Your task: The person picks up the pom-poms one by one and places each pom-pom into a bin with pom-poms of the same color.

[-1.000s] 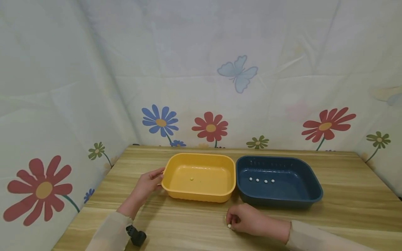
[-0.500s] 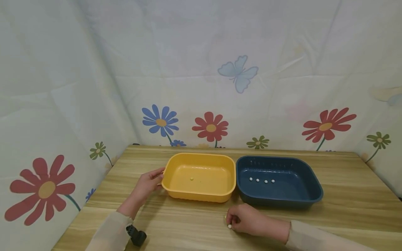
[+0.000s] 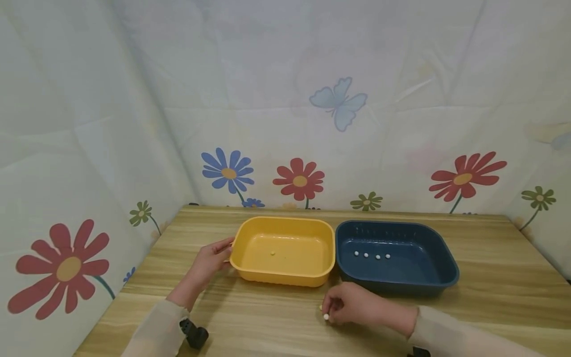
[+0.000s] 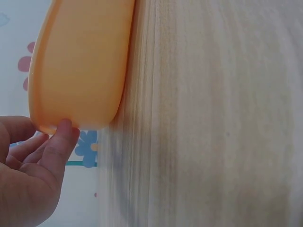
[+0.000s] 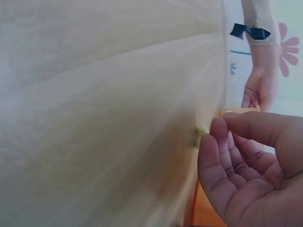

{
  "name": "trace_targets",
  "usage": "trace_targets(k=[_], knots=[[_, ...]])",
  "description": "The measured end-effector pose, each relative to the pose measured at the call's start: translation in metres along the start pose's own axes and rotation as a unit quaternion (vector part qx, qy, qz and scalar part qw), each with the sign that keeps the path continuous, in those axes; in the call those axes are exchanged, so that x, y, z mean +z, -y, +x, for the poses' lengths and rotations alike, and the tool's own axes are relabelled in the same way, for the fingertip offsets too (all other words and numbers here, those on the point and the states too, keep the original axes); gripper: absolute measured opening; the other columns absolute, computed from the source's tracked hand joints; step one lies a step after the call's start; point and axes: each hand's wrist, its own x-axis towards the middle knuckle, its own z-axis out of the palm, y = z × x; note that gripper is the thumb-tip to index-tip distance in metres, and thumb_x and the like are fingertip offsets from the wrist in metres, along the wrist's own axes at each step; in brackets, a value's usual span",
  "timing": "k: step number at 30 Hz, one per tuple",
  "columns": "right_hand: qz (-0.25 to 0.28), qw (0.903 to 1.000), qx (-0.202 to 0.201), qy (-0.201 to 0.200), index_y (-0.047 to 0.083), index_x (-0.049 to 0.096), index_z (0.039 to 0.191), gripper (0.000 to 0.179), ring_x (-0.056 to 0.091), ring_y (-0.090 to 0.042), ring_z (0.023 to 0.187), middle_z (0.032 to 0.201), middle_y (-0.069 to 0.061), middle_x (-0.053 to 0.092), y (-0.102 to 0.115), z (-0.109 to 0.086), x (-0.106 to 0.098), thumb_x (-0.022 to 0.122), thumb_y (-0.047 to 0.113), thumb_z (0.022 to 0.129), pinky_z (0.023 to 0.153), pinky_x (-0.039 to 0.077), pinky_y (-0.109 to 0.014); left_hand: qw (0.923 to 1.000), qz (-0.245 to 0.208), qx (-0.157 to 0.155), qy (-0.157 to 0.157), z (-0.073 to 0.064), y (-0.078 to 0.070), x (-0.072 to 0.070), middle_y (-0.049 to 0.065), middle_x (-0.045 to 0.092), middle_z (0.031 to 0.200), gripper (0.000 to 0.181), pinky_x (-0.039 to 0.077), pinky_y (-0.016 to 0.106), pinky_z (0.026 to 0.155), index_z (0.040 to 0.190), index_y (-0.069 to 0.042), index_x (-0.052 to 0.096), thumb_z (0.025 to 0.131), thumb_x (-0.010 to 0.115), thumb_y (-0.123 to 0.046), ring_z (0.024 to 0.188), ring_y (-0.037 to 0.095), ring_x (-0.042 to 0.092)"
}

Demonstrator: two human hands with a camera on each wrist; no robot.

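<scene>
My left hand [image 3: 208, 263] grips the left end of a yellow plastic basin [image 3: 285, 280]. In the left wrist view, its thumb and fingers are at the basin's rim [image 4: 47, 128]. In front of the two basins, my right hand [image 3: 352, 303] pinches a small white ball [image 3: 326, 317] at its fingertips. The right wrist view hides that ball behind the fingers. A small yellow-green ball [image 5: 202, 130] lies on the table close by those fingertips. One similar yellow-green ball [image 3: 273, 253] is inside the yellow basin.
Right beside the yellow basin stands a dark blue basin [image 3: 401, 286], with several white balls [image 3: 377, 257] in a row on its floor. Both are on a wood-grain table [image 3: 263, 322]. A flowered cloth [image 3: 267, 99] hangs behind. Each sleeve has a black strap mount [image 3: 194, 334].
My right hand has risen slightly with the white ball, and its black wrist mount now shows at the bottom edge. The left hand and both basins have stayed in place.
</scene>
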Motion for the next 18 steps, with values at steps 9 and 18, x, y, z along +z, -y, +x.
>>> trace_targets(k=[9, 18], knots=[[0.037, 0.9989, 0.026, 0.013, 0.003, 0.072, 0.093, 0.010, 0.055, -0.007, 0.066, 0.080, 0.001, 0.066, 0.017, -0.004, -0.023, 0.066, -0.003, 0.087, 0.057, 0.049, -0.018, 1.0000, 0.000, -0.003, -0.001, 0.000, 0.000, 0.000, 0.026, 0.051, 0.152, 0.047, 0.064, 0.033, 0.091, 0.152, 0.004, 0.044, 0.108, 0.048, -0.012, 0.130, 0.033, 0.062], [0.051, 0.9968, 0.061, 0.007, 0.004, 0.070, 0.097, 0.006, 0.058, -0.015, 0.071, 0.085, -0.009, 0.067, 0.030, -0.007, -0.049, 0.068, 0.003, 0.091, 0.065, 0.055, -0.028, 1.0000, -0.003, 0.000, 0.002, 0.001, 0.001, 0.000, 0.027, 0.050, 0.152, 0.047, 0.063, 0.033, 0.092, 0.152, 0.005, 0.043, 0.108, 0.048, -0.012, 0.132, 0.037, 0.060]])
